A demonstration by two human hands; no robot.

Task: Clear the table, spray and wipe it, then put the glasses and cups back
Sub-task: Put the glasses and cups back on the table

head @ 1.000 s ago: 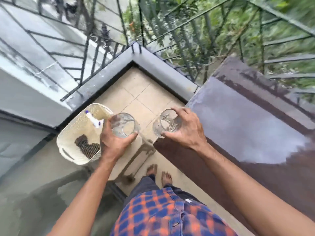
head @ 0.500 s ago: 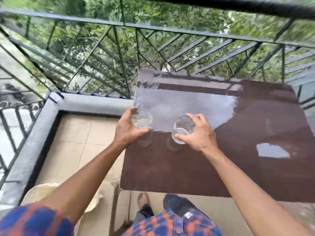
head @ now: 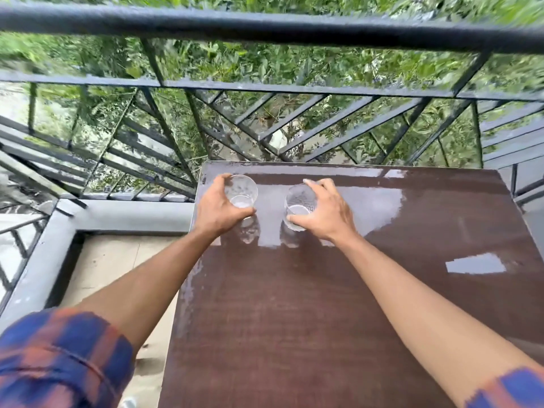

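A dark brown glossy table (head: pixel 323 304) fills the lower right of the view, its far part shining with reflections. My left hand (head: pixel 216 209) grips a clear patterned glass (head: pixel 242 192) near the table's far left corner. My right hand (head: pixel 325 212) grips a second clear glass (head: pixel 298 203) just to the right of the first. Both glasses are upright and low over the tabletop, with their reflections beneath them; I cannot tell whether they touch it. Both sleeves are blue and orange plaid.
A black metal railing (head: pixel 265 28) runs right behind the table's far edge, with green foliage beyond. A grey ledge (head: pixel 126 214) and beige tiled floor (head: pixel 112 266) lie to the left of the table.
Both hands carried the glasses from beside a basket on the floor over to the table, then forward to its far left part. The view swung up toward the railing.
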